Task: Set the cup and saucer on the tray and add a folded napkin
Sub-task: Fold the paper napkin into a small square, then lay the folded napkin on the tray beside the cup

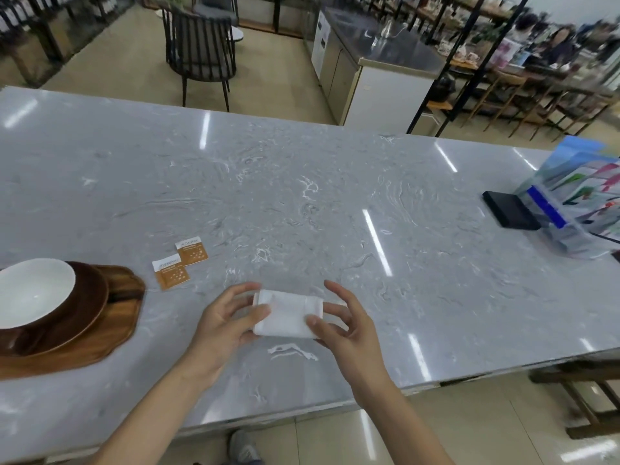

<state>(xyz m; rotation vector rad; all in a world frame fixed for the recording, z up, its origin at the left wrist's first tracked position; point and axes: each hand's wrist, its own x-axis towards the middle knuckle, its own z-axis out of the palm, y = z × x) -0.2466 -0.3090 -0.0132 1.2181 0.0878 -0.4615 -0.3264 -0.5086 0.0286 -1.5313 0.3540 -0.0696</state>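
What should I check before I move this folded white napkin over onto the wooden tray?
1. Folded white napkin held at both ends by left hand and right hand: ok.
2. Fold tidy: ok.
3. White cup on brown saucer, both on wooden tray: ok.
4. Free tray space: near right edge only, ok.
5. Two orange sachets clear of the path: ok.
6. Cup contents: cannot tell.

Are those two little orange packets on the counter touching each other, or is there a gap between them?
Touching, or overlapping: in the head view the nearer orange packet has its upper right corner meeting the lower left corner of the farther orange packet, and no counter shows between them there.
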